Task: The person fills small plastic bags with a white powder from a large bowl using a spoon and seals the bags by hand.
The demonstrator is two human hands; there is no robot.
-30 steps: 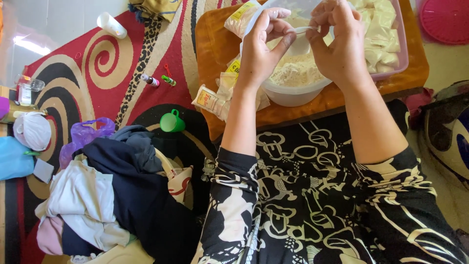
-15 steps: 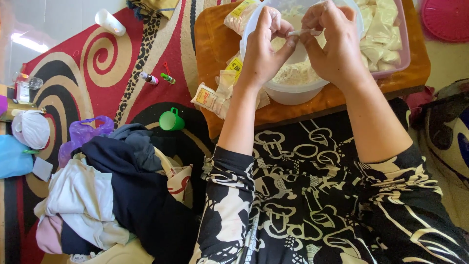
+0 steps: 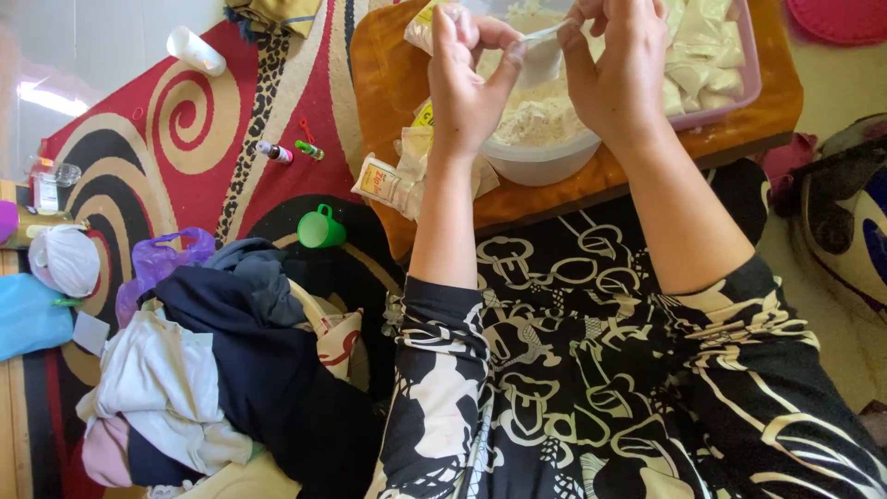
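Observation:
My left hand [image 3: 467,83] and my right hand [image 3: 617,69] are raised over a white bowl [image 3: 540,162] of pale flour. Both pinch a small clear plastic bag [image 3: 539,48] stretched between the fingers above the flour. The bowl stands on a low orange-brown wooden table [image 3: 388,74]. Behind the bowl sits a pink tray [image 3: 730,92] holding pale folded dough pieces. Small packets [image 3: 388,183] lie at the table's left edge, beside my left wrist.
A green cup [image 3: 321,228] and small bottles [image 3: 275,151] lie on the red swirl-patterned rug [image 3: 176,139]. A pile of clothes [image 3: 222,370] fills the lower left. A white cup [image 3: 195,50] lies at the upper left. A dark helmet-like object [image 3: 845,222] sits at right.
Both hands have lifted slightly and drawn apart, stretching the clear bag between them. The view has shifted so the bowl's flour shows more.

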